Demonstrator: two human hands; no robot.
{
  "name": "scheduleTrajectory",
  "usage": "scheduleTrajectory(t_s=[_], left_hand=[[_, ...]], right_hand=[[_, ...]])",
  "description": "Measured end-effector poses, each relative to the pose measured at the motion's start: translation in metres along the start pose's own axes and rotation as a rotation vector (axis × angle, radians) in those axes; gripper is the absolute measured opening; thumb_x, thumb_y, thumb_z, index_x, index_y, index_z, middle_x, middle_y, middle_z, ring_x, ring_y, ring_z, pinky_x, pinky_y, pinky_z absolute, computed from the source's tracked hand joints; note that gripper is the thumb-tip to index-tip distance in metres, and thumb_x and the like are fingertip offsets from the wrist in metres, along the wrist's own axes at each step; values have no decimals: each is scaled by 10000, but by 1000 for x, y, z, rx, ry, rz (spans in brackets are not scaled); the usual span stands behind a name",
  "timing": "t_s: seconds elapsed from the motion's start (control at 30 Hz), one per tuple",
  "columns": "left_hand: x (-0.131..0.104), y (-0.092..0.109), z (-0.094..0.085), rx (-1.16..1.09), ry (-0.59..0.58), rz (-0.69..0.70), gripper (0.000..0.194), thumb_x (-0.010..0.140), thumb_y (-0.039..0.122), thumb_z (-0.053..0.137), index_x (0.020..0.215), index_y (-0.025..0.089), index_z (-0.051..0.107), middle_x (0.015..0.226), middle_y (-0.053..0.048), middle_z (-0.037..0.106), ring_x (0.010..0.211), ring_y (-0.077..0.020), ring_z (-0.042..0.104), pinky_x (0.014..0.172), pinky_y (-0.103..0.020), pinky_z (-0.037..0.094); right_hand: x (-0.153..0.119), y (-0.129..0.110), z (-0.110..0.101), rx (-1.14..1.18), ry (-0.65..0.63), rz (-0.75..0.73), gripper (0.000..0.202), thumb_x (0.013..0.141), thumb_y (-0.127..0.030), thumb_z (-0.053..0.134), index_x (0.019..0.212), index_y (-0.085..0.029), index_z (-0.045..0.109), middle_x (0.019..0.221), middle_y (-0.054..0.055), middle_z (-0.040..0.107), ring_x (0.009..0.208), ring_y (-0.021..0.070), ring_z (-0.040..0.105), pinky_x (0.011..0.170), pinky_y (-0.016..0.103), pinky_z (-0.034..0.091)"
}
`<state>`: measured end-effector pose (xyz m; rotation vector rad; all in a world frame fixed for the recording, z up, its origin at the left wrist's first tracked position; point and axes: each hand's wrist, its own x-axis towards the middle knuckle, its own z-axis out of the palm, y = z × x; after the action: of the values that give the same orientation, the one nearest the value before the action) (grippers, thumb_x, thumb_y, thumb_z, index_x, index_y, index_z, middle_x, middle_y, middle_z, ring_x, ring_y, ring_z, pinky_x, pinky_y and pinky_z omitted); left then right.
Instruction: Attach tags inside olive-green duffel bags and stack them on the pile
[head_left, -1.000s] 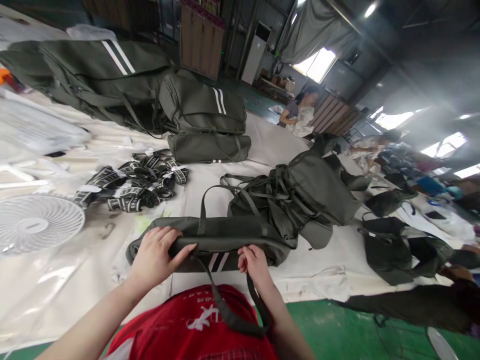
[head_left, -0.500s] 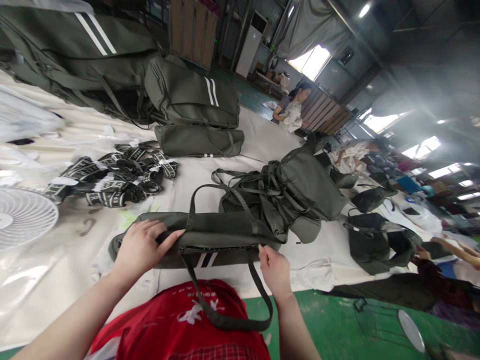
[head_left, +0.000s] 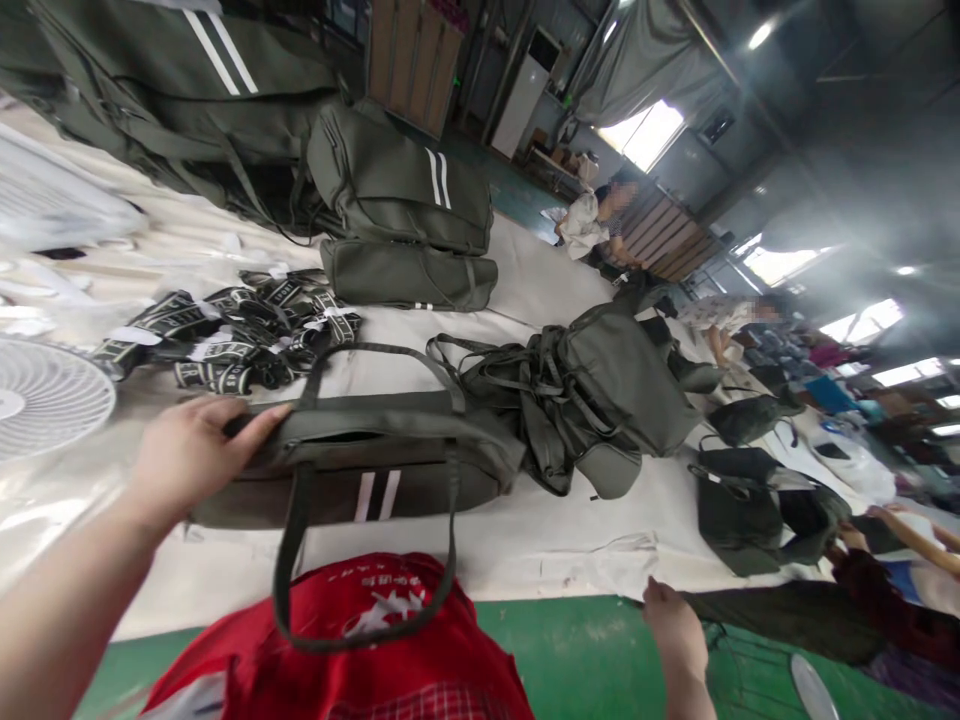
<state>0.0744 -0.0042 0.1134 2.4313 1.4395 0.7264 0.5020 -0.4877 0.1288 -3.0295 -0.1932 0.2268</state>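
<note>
A dark green duffel bag (head_left: 431, 475) with two white stripes lies on the white-covered table in front of me. One of its strap handles stands up at the back; the other hangs over the front edge against my red apron (head_left: 397, 600). My left hand (head_left: 199, 445) grips the bag's upper left end, thumb along the top edge. A short dark gap shows along the top opening. Apart from the bag, my right hand (head_left: 675, 625) is near the table's front edge on the right, its fingers closed and nothing visible in them.
Behind the bag lies a heap of green bags and straps (head_left: 600, 390). Lettered black straps (head_left: 247, 330) are piled at left, near a white fan (head_left: 52, 400). Finished-looking bags (head_left: 405, 180) are stacked at the back. More bags (head_left: 757, 500) lie right; people work along the table.
My right hand has left the bag's top edge and moved right and down. My left hand and the bag have shifted left, and the bag's striped front now shows more.
</note>
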Motion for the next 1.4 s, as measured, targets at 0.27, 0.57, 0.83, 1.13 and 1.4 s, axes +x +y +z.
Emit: scheduleTrajectory(t_s=[0.27, 0.57, 0.83, 1.13, 1.4], left_hand=[[-8, -6, 15, -103, -201, 69, 521, 876, 679, 348, 723, 246, 593, 710, -10, 636, 687, -230, 622, 630, -311, 460], [-12, 43, 30, -5, -199, 268, 866, 641, 675, 698, 1302, 150, 509, 1228, -191, 578, 1064, -364, 600, 948, -469, 465], [-43, 61, 59, 91, -220, 318, 896, 587, 255, 777, 1405, 170, 421, 1473, -200, 380, 1340, -361, 396, 1133, -457, 315], [16, 71, 68, 103, -458, 230, 882, 637, 374, 782, 1399, 88, 443, 1428, -220, 456, 1326, -376, 409, 1109, -461, 327], [55, 107, 89, 3, -544, 288, 743, 685, 452, 741, 1289, 76, 526, 1303, -222, 556, 1247, -357, 496, 1074, -449, 356]], right_hand=[[-24, -115, 44, 647, -29, -426, 444, 822, -626, 490, 844, -204, 627, 751, 71, 702, 681, 238, 639, 634, 331, 500], [-48, -264, 39, 633, 85, -887, 245, 877, -408, 546, 872, -200, 676, 773, 42, 692, 699, 185, 624, 691, 289, 471], [-61, -300, 43, 163, 221, -1139, 187, 899, -237, 529, 1025, -204, 663, 853, 56, 699, 791, 201, 636, 726, 291, 422], [-50, -285, 48, 312, 233, -1139, 169, 921, -275, 509, 882, -221, 665, 785, 15, 674, 707, 166, 629, 663, 265, 416], [-50, -269, 48, 436, 183, -1086, 180, 933, -303, 509, 899, -213, 662, 810, 31, 675, 726, 179, 636, 687, 287, 474]])
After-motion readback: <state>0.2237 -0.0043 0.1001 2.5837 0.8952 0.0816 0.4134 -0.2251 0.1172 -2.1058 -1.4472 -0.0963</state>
